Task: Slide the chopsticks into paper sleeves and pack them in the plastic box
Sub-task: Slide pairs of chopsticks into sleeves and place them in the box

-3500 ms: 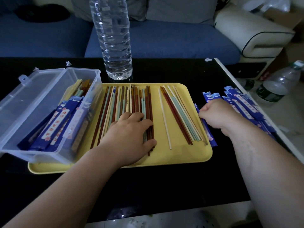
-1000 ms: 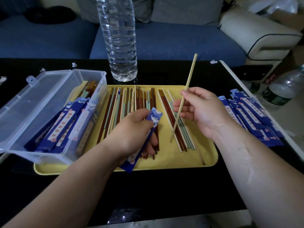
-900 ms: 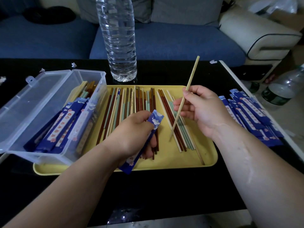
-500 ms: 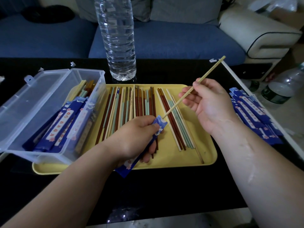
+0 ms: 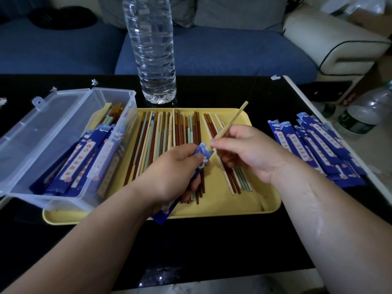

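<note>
While left hand point(image 5: 169, 172) grips the sleeve point(image 5: 204, 155), right hand point(image 5: 248, 153) pinches chopstick point(image 5: 233, 119) at its rim.

Clock read from the yellow tray's point(image 5: 269, 209) centre.
12: water bottle point(image 5: 154, 60) upright just behind the rim.
9: clear plastic box point(image 5: 127, 115), lid open, sits over the tray's left end.
3: spare sleeves point(image 5: 318, 145) piled to the table edge.
Centre: left hand point(image 5: 171, 172) gripping a paper sleeve point(image 5: 203, 153), right hand point(image 5: 248, 151) pinching a chopstick point(image 5: 231, 122) slanting toward 1.
Passable: bare black table point(image 5: 212, 240) at 6, strip at 1–2.
</note>
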